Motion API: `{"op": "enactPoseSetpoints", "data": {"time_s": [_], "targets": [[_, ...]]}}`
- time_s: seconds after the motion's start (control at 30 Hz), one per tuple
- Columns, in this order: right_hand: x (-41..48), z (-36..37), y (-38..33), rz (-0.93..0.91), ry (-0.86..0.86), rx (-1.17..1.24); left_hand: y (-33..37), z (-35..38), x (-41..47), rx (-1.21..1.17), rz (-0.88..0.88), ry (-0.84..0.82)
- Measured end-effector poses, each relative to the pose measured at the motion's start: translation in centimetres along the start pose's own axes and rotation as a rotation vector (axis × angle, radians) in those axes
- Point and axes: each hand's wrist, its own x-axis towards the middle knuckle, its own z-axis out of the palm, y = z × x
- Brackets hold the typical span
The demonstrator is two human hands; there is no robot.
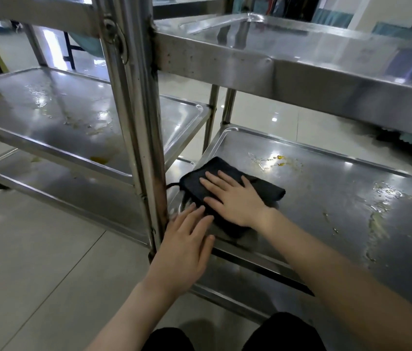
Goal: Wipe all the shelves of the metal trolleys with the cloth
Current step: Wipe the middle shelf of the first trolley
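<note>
1. We press our right hand (235,198), fingers spread flat and released, onto the black cloth (232,184) on the middle shelf (326,198).
2. Our left hand (187,244) rests open at the shelf's edge, fingertips just beside the cloth.

The right hand (232,198) lies flat with the palm down and the fingers spread wide, pointing up and to the left. Its bare arm (339,269) comes in long and straight from the lower right corner. The left hand (187,247) is also flat and palm down, with the fingers close together and pointing up, just below and to the left of the right hand, and its bare arm comes up from the bottom middle.
</note>
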Motion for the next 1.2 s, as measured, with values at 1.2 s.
{"op": "enactPoseSetpoints", "data": {"time_s": [1.2], "targets": [[-2.5,-2.6,11.4,0.621,-0.080,0.147,2.3,4.5,7.5,-0.015,0.095,-0.136]]}}
